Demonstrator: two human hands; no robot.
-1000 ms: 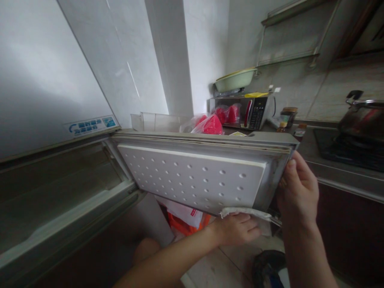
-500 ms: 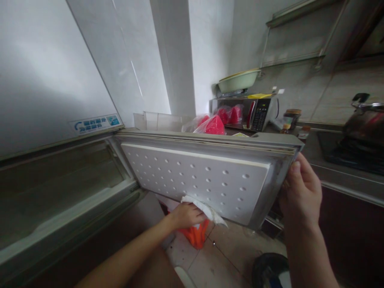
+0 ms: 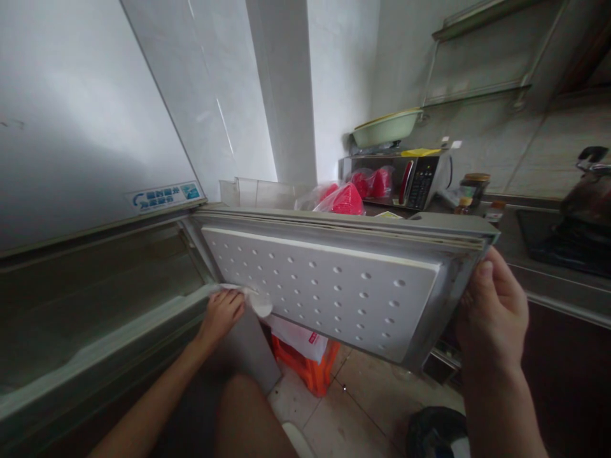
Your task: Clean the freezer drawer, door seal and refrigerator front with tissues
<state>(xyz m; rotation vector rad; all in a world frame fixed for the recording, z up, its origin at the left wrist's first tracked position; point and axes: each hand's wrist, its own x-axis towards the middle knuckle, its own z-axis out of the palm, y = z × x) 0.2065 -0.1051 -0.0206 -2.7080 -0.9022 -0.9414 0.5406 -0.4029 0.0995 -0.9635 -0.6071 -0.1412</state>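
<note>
The refrigerator door (image 3: 319,286) stands swung out in front of me, its dimpled white inner panel facing my way. My right hand (image 3: 496,305) is closed around the door's right edge, thumb on the near side. At the lower left corner of the door, close to the hinge side, my left hand (image 3: 224,312) presses a white cloth (image 3: 258,300) with bent fingers. Part of the cloth hangs out past the fingers against the panel. Left of it is the open compartment (image 3: 95,286) of the refrigerator, dim inside.
Behind the door stand a microwave (image 3: 391,181) with a pale green basin (image 3: 386,129) on top and pink things in plastic (image 3: 346,198). A pot (image 3: 592,197) sits at the right. Below are an orange stool (image 3: 310,372) and a black bin (image 3: 436,429).
My left hand has slid the cloth left along the door's lower edge, from the middle to the hinge side. My right hand keeps its hold on the door's edge.
</note>
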